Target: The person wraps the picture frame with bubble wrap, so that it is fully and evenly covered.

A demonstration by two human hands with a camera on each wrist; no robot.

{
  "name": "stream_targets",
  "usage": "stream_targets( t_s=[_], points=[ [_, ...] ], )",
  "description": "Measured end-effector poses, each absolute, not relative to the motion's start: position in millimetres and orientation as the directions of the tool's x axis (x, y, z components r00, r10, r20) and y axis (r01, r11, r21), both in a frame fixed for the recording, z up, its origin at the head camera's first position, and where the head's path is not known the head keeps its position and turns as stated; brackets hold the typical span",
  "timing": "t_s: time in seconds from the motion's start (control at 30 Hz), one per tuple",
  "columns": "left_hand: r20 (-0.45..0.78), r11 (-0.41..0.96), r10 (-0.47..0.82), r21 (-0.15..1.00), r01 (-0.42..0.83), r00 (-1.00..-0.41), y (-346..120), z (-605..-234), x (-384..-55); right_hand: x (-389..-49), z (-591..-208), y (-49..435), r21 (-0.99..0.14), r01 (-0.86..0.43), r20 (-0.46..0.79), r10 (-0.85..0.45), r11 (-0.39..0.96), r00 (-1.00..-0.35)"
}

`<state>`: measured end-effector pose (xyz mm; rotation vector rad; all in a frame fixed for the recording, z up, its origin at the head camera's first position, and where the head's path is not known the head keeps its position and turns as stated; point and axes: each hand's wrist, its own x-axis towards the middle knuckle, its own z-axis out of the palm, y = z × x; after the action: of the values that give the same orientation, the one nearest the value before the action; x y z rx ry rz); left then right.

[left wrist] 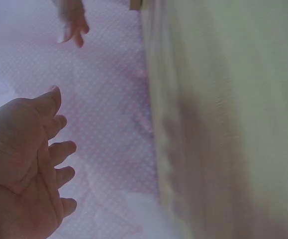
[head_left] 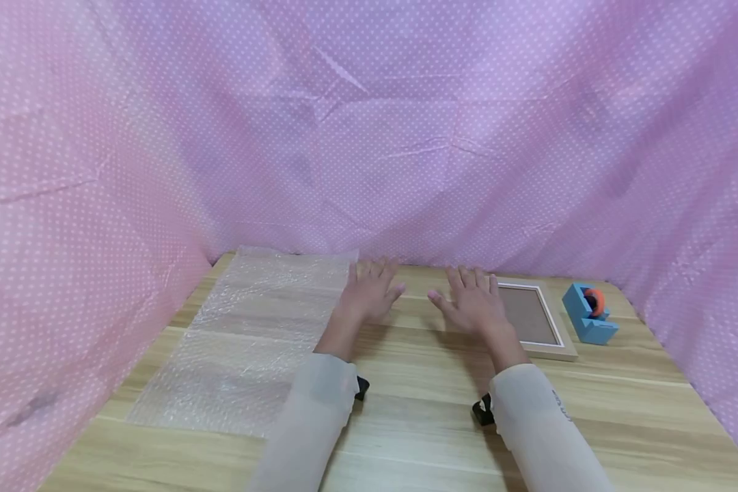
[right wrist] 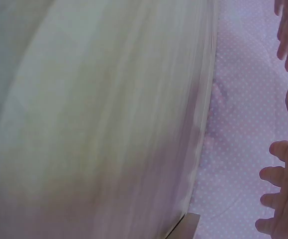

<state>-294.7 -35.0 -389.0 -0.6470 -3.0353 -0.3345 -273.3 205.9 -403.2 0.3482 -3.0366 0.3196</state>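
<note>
Left hand and right hand apart mid-frame, fingers extended, gripping nothing. Bubble wrap spread flat, left of centre on bench; picture frame right, uncovered; tape dispenser farther right. Handling seems all left to do.

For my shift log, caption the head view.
Left hand and right hand hover above a table with bubble wrap, a picture frame and a tape dispenser.
</note>
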Motion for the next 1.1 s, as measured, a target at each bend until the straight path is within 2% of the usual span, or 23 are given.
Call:
stream_targets(
  t_s=[0.2,0.47,0.63,0.83,1.1],
  points=[
    [0.043,0.889,0.377,0.263,0.374,-0.925,-54.7,-363.8,-303.7,-279.2,-401.3,194.4,-0.180,-0.265,0.099,-0.250,0.947,-0.963],
    [-0.017,0.904,0.339,0.283,0.321,-0.940,-91.9,-341.4,-313.2,-285.6,-396.4,160.0,-0.142,-0.316,0.071,-0.309,0.938,-0.949],
    [-0.034,0.923,0.319,0.236,0.302,-0.947,-116.8,-335.4,-318.8,-287.5,-392.6,139.5,-0.105,-0.365,0.067,-0.359,0.925,-0.931],
    [-0.056,0.937,0.318,0.169,0.305,-0.946,-146.8,-337.1,-324.1,-284.0,-384.3,118.9,-0.111,-0.409,0.049,-0.406,0.906,-0.912],
    [-0.090,0.938,0.333,0.138,0.319,-0.939,-190.9,-352.0,-320.5,-275.3,-378.8,86.8,-0.114,-0.522,0.025,-0.523,0.845,-0.852]
  ],
)
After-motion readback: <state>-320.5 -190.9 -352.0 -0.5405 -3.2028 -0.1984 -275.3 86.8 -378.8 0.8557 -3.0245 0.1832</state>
